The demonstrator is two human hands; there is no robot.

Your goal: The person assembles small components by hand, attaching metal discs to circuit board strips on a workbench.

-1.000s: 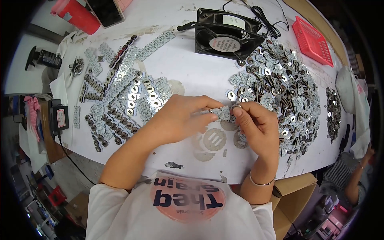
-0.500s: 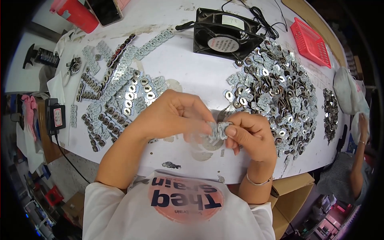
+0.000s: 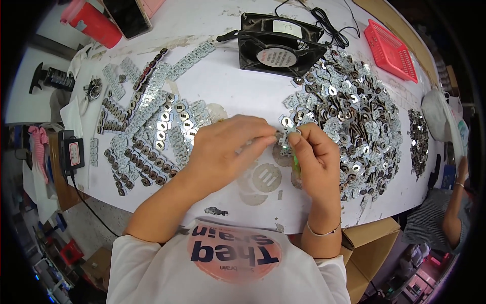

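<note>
My right hand (image 3: 315, 157) pinches a small silvery metal plate (image 3: 285, 137) between thumb and fingers. A thin bright green strip (image 3: 296, 164) shows under that hand's fingers; what it belongs to is hidden. Close on the left, my left hand (image 3: 228, 147) brings its thumb and fingertips together by the plate's edge. Whatever lies between those fingertips is too small to make out. Both hands are above the white table (image 3: 217, 91). A large heap of similar metal plates (image 3: 354, 126) lies right of them. Rows of such plates (image 3: 152, 99), some with round dark pieces, lie to the left.
A black fan (image 3: 278, 45) with a cable stands at the back, beside a pink basket (image 3: 390, 50). At the far left are a red cup (image 3: 93, 23) and a phone (image 3: 127, 17). A smaller pile (image 3: 418, 144) lies right; another person's arm (image 3: 458, 202) shows beyond it.
Both hands have moved away from me, toward the heap, with the small metal plate in my right hand. A green strip now shows under the right fingers.
</note>
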